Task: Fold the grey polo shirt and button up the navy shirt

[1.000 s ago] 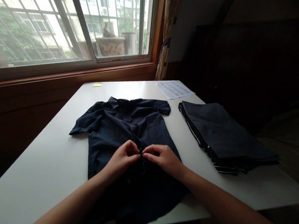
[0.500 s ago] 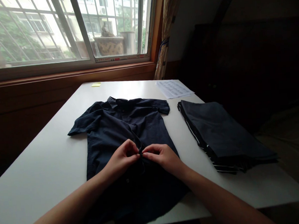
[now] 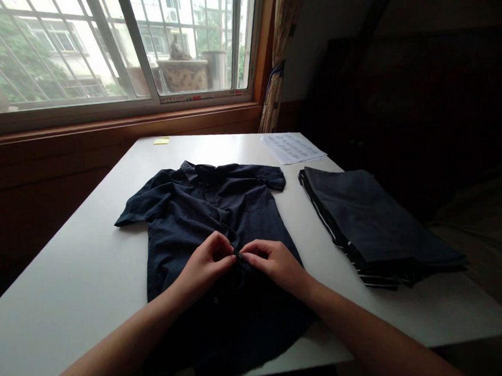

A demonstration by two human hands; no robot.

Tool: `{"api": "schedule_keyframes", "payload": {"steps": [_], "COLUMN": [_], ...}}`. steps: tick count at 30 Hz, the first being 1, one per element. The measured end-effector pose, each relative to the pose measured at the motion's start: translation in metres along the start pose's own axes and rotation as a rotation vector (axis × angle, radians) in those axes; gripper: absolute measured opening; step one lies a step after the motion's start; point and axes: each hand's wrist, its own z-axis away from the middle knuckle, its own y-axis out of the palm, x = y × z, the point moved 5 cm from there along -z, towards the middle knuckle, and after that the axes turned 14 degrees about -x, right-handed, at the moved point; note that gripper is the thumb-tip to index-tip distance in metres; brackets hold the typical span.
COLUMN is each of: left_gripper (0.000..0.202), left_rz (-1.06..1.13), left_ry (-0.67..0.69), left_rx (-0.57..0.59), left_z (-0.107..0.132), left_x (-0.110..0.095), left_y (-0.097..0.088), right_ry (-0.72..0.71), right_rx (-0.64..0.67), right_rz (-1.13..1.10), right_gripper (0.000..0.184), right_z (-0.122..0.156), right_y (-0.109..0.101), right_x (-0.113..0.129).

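Observation:
A dark navy short-sleeved shirt lies face up on the white table, its collar toward the window. My left hand pinches the front placket between thumb and forefinger. Right beside it, my right hand pinches the same strip of cloth, the fingertips of both hands almost meeting. The cloth is lifted slightly there. What exactly sits between the fingertips is too small and dark to make out. A small pale button shows on the placket below my hands.
Folded dark garments, some with white stripes, are stacked at the right of the white table. Printed sheets lie at the far right corner. A yellow sticky note is at the far edge, below a barred window.
Both hands keep their pinch on the placket, and the fingertips have shifted very slightly. The shirt and the stack stay in place.

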Motion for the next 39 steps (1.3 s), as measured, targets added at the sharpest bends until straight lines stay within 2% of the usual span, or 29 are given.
{"api": "schedule_keyframes", "payload": {"steps": [3, 8, 13, 18, 22, 25, 33, 39], "left_gripper": [0.018, 0.018, 0.017, 0.017, 0.022, 0.023, 0.022, 0.03], "left_rz": [-0.068, -0.144, -0.125, -0.06, -0.001, 0.0, -0.016, 0.039], "left_ry": [0.005, -0.005, -0.019, -0.016, -0.046, -0.053, -0.06, -0.1], "left_rx": [-0.001, 0.042, 0.076, 0.11, 0.094, 0.088, 0.087, 0.125], "left_z": [-0.001, -0.001, 0.001, 0.002, 0.001, 0.0, 0.0, 0.002], "left_x": [0.002, 0.005, 0.008, 0.006, 0.005, 0.005, 0.005, 0.008], "left_y": [-0.001, -0.002, -0.003, -0.001, -0.002, -0.002, -0.001, 0.001], "right_ry": [-0.004, 0.109, -0.07, -0.171, -0.153, -0.091, -0.043, -0.128], "right_rx": [-0.046, -0.036, -0.002, 0.056, 0.04, 0.086, 0.004, 0.005], "right_rz": [-0.002, 0.045, 0.154, 0.252, 0.22, 0.139, -0.012, -0.011], "right_gripper": [0.021, 0.031, 0.019, 0.02, 0.043, 0.05, 0.039, 0.034], "right_z": [0.0, 0.001, 0.0, 0.003, 0.006, 0.007, 0.005, 0.008], "right_y": [-0.005, -0.013, -0.014, -0.007, -0.007, -0.006, -0.01, -0.01], "right_x": [-0.002, -0.013, -0.001, 0.004, 0.002, 0.0, 0.003, 0.01]}}
